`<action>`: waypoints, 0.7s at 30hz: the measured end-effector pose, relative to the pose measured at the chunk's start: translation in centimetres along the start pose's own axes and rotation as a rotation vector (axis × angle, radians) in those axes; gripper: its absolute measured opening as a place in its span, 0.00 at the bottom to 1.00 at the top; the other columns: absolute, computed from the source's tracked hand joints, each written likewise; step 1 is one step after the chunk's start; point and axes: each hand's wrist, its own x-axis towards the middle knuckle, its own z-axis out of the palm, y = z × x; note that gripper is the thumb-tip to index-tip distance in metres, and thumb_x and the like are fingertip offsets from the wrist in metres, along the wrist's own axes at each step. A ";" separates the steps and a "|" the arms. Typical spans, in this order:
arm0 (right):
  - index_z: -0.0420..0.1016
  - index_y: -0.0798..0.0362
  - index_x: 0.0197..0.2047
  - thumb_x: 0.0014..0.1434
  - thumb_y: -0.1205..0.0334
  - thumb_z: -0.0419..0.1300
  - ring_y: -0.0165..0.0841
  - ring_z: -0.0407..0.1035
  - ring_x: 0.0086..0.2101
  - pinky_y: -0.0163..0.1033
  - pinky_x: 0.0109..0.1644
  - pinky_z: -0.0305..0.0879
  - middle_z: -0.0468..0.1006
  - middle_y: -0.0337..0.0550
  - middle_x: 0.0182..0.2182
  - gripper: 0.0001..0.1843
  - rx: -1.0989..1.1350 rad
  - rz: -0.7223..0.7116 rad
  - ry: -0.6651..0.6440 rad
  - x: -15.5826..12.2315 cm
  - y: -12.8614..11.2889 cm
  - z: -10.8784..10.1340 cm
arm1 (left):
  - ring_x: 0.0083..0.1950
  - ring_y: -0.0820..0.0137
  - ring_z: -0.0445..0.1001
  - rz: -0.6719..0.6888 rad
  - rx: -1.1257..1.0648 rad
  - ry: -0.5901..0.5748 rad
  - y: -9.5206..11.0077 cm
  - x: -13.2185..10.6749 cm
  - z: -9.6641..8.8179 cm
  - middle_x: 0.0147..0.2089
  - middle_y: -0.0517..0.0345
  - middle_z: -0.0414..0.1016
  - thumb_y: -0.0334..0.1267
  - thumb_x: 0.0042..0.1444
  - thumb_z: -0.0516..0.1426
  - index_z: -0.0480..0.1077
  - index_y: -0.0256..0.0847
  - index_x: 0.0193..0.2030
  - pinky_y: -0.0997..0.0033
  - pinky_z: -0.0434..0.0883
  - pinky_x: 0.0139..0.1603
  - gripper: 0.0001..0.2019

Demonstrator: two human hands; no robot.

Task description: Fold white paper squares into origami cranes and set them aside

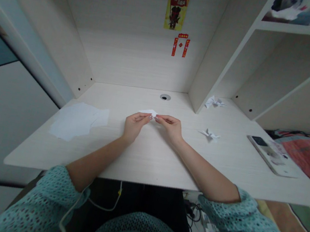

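A pale counter [149,163] is enclosed by light panels, with a yellow poster [177,7] stuck on the back one, above a round cable hole [165,97]. Just nearer than the cable hole and slightly to its left, a small folded piece of white paper [147,111] is held. It is pinched by the fingertips of both the left hand [151,117] and the right hand [156,117], which are brought almost together; its finer creases are hidden by the fingers. Nearer than the cable hole, loose white sheets [77,120] are spread well to its left, and to its right a folded paper figure [210,135] and, farther out, a phone [272,156] are laid.

At such a small size, the paper could be torn or creased askew if the two hands were pulled unevenly. The fold could also be sprung open by a loosened pinch. The loose sheets could be shifted if brushed by the left forearm.
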 end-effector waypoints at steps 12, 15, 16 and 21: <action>0.80 0.52 0.29 0.36 0.57 0.70 0.30 0.71 0.28 0.39 0.40 0.66 0.80 0.42 0.27 0.13 0.070 0.088 0.057 0.1 0.3 0.1 | 0.42 0.66 0.76 0.098 0.076 0.025 0.2 -0.1 0.2 0.40 0.51 0.78 0.39 0.43 0.64 0.76 0.37 0.35 0.64 0.70 0.50 0.11; 0.80 0.52 0.28 0.37 0.57 0.70 0.30 0.71 0.27 0.39 0.40 0.66 0.80 0.41 0.26 0.13 0.064 0.086 0.049 0.2 0.3 0.0 | 0.41 0.66 0.76 0.097 0.076 0.025 0.2 -0.1 0.1 0.39 0.51 0.78 0.40 0.43 0.64 0.75 0.37 0.35 0.63 0.70 0.49 0.12; 0.80 0.52 0.28 0.37 0.57 0.70 0.30 0.71 0.28 0.39 0.40 0.66 0.80 0.42 0.26 0.13 0.067 0.086 0.043 0.3 0.3 0.0 | 0.41 0.67 0.76 0.093 0.070 0.028 0.2 -0.1 0.1 0.39 0.50 0.78 0.40 0.44 0.64 0.75 0.37 0.35 0.63 0.70 0.49 0.12; 0.80 0.52 0.28 0.36 0.57 0.70 0.30 0.71 0.29 0.40 0.41 0.66 0.80 0.42 0.27 0.13 0.081 0.089 0.028 0.3 0.3 0.0 | 0.40 0.67 0.76 0.063 0.032 0.039 0.2 0.0 0.1 0.38 0.50 0.78 0.41 0.43 0.64 0.75 0.37 0.36 0.64 0.71 0.48 0.14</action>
